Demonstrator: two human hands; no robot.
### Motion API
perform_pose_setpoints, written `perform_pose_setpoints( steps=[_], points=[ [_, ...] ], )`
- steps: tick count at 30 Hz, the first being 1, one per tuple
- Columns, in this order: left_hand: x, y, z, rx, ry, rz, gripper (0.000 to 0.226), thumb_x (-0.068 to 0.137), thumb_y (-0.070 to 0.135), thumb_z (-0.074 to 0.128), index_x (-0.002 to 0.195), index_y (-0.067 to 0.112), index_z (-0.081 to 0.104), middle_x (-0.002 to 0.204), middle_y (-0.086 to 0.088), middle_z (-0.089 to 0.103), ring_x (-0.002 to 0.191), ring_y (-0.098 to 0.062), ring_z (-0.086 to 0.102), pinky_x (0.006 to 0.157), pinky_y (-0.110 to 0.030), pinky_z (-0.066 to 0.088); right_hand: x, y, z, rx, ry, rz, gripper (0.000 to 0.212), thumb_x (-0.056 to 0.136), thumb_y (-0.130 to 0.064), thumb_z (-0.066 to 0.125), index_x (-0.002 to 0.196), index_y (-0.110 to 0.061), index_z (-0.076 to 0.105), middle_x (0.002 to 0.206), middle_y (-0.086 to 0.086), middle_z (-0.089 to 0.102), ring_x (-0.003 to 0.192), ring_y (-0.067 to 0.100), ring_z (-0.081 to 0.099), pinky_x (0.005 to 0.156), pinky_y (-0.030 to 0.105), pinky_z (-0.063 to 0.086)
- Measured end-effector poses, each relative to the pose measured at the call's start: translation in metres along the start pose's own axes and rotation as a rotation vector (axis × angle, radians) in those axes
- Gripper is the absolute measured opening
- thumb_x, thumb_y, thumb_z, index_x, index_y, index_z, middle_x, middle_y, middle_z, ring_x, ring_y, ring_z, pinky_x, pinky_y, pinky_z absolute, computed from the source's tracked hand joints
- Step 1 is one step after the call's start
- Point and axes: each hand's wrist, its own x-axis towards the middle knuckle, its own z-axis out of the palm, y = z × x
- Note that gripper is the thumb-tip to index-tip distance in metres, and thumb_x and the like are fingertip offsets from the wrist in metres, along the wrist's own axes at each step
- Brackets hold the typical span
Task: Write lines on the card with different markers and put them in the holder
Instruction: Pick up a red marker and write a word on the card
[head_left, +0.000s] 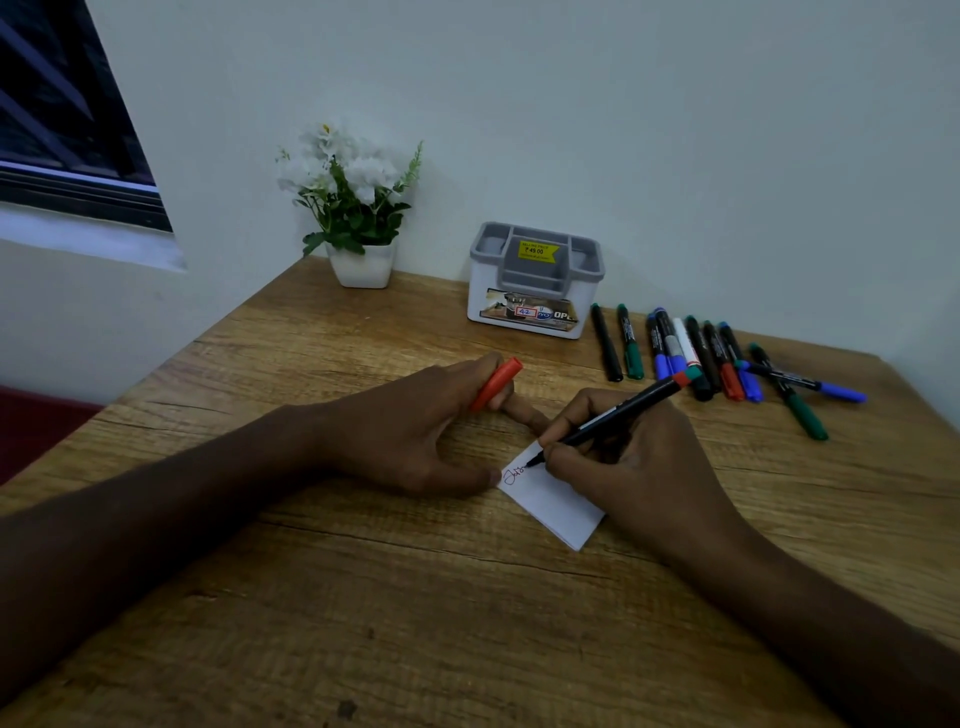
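A small white card (553, 506) lies on the wooden table (363, 597), with red writing near its upper left corner. My right hand (639, 467) grips an uncapped black-bodied red marker (618, 413), whose tip touches the card by the writing. My left hand (415, 431) holds the marker's red cap (496, 383) between its fingers, and its thumb presses the card's left corner. A grey and white holder (535, 280) stands at the back against the wall, with no markers visible in it.
Several capped markers (706, 358) in green, blue, red and black lie in a loose row right of the holder. A white pot of white flowers (358, 208) stands at the back left. A window sits at the upper left.
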Motion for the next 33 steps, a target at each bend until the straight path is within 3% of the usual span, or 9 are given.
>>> perform_pose_setpoints(
  steps=[7, 9, 16, 20, 26, 33],
  points=[
    [0.000, 0.001, -0.001, 0.019, -0.009, -0.025, 0.069, 0.088, 0.043, 0.077, 0.141, 0.018, 0.040, 0.130, 0.004, 0.054, 0.111, 0.004, 0.044, 0.090, -0.022, 0.046, 0.000, 0.001, 0.000, 0.007, -0.009, 0.016, 0.007, 0.083, -0.019, 0.081, 0.081, -0.024, 0.078, 0.083, -0.019, 0.076, 0.081, -0.004, 0.070, 0.062, 0.008, 0.051],
    [0.001, 0.002, -0.001, 0.011, -0.007, -0.021, 0.068, 0.088, 0.042, 0.078, 0.139, 0.018, 0.041, 0.128, 0.004, 0.055, 0.108, 0.001, 0.047, 0.090, -0.025, 0.046, 0.001, 0.001, 0.000, 0.012, 0.003, 0.020, 0.006, 0.084, -0.019, 0.080, 0.081, -0.024, 0.077, 0.084, -0.019, 0.077, 0.082, -0.004, 0.070, 0.064, 0.009, 0.052],
    [0.000, 0.000, 0.000, 0.002, 0.006, -0.011, 0.062, 0.087, 0.043, 0.078, 0.134, 0.023, 0.043, 0.123, 0.011, 0.056, 0.107, 0.002, 0.050, 0.088, -0.022, 0.049, 0.001, 0.003, 0.001, 0.012, 0.017, 0.029, 0.007, 0.085, -0.020, 0.080, 0.081, -0.026, 0.077, 0.083, -0.018, 0.076, 0.080, -0.001, 0.071, 0.065, 0.017, 0.057],
    [0.000, 0.001, 0.000, -0.001, 0.000, -0.009, 0.064, 0.087, 0.043, 0.078, 0.136, 0.022, 0.042, 0.124, 0.010, 0.055, 0.109, 0.004, 0.047, 0.088, -0.021, 0.046, 0.001, 0.003, 0.001, 0.014, 0.016, 0.042, 0.005, 0.083, -0.023, 0.078, 0.080, -0.026, 0.076, 0.082, -0.014, 0.077, 0.077, 0.004, 0.072, 0.067, 0.029, 0.061],
    [0.000, 0.001, 0.001, -0.023, 0.007, 0.015, 0.053, 0.087, 0.041, 0.078, 0.126, 0.027, 0.044, 0.116, 0.017, 0.054, 0.107, 0.002, 0.051, 0.084, -0.019, 0.048, 0.006, 0.004, -0.007, 0.077, 0.062, 0.074, 0.009, 0.086, -0.017, 0.079, 0.080, -0.023, 0.076, 0.082, -0.014, 0.077, 0.079, 0.002, 0.072, 0.063, 0.019, 0.058],
    [0.001, -0.001, 0.001, -0.033, 0.022, 0.037, 0.049, 0.087, 0.041, 0.080, 0.118, 0.026, 0.045, 0.109, 0.015, 0.056, 0.100, -0.007, 0.055, 0.078, -0.023, 0.051, 0.006, 0.007, -0.008, 0.016, 0.014, 0.045, 0.007, 0.083, -0.023, 0.082, 0.081, -0.029, 0.078, 0.084, -0.017, 0.077, 0.082, 0.004, 0.072, 0.065, 0.020, 0.059]
  ],
)
